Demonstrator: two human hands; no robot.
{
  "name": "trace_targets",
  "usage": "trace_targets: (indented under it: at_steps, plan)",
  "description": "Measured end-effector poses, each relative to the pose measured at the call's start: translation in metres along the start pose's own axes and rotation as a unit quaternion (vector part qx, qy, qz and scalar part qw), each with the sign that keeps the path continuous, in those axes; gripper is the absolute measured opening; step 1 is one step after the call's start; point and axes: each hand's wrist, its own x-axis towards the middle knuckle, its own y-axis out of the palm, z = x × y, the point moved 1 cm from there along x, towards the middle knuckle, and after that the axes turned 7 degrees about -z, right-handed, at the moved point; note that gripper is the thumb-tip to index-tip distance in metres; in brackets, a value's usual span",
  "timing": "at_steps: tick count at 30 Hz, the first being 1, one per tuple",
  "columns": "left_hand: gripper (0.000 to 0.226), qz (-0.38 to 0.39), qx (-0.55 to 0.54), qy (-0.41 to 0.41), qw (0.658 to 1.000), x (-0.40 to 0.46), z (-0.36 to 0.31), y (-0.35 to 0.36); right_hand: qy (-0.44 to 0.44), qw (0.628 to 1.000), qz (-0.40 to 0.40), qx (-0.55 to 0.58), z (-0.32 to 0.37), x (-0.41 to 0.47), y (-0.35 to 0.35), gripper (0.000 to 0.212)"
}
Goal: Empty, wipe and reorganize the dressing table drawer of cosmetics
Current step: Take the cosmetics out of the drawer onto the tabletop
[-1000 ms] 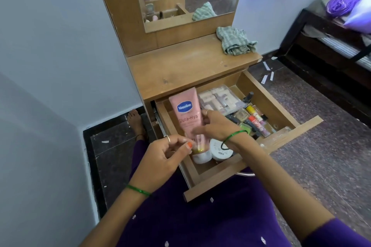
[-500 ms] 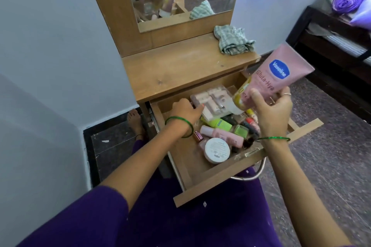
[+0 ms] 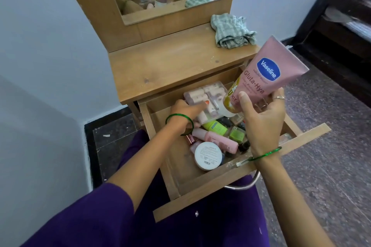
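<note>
The left hand is inside the open drawer, near its back left corner, and its fingers are curled around the edge of a clear plastic box that holds small pale pink containers. Just in front of this box, more to the right, many cosmetics lie close together on the drawer floor: a green tube, a pink bottle lying on its side, a round white jar showing a printed label, and a small green bottle. Above the right part of the drawer, the right hand holds a pink Vaseline tube in the air, thumb on the front and fingers behind, with the cap end pointing down to the left. On the wooden tabletop, at the back right corner, a checked cloth lies crumpled, well apart from both hands.
</note>
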Motion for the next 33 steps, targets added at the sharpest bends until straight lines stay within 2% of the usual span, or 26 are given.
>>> trace_targets:
  at_steps: [3,8,13,16,19,22,25,27,33]
  plan:
    - [0.021,-0.007,-0.038,0.012,0.999,-0.010,0.006,-0.001,-0.001,1.000,-0.024,-0.004,-0.001,0.001,-0.001,0.042]
    - [0.011,-0.016,-0.143,0.013,0.990,-0.032,0.010,-0.015,-0.009,0.998,-0.060,-0.015,0.002,0.001,-0.002,0.035]
    - [0.020,0.010,-0.011,0.093,0.996,-0.057,0.011,-0.041,-0.021,0.996,-0.089,-0.018,0.005,-0.002,-0.004,0.034]
    - [0.019,0.023,0.025,0.153,0.988,-0.071,0.009,-0.063,-0.022,0.995,-0.097,-0.025,0.007,-0.004,-0.004,0.036]
    - [0.017,0.032,0.014,0.196,0.980,-0.083,0.003,-0.094,-0.013,0.993,-0.117,0.007,0.014,-0.005,0.003,0.037]
    - [0.017,0.029,-0.050,0.210,0.976,-0.091,-0.006,-0.129,-0.026,0.990,-0.119,0.063,0.035,-0.001,0.020,0.040]
    - [0.015,-0.008,-0.122,0.220,0.968,-0.090,-0.018,-0.162,-0.062,0.988,-0.083,0.116,0.060,0.004,0.047,0.034]
    - [0.012,-0.042,-0.156,0.217,0.963,-0.079,-0.025,-0.180,-0.084,0.989,-0.036,0.119,0.072,0.006,0.071,0.038]
    - [0.015,-0.094,-0.159,0.172,0.968,-0.021,-0.036,-0.206,-0.084,0.992,0.087,0.039,0.066,0.024,0.138,0.042]
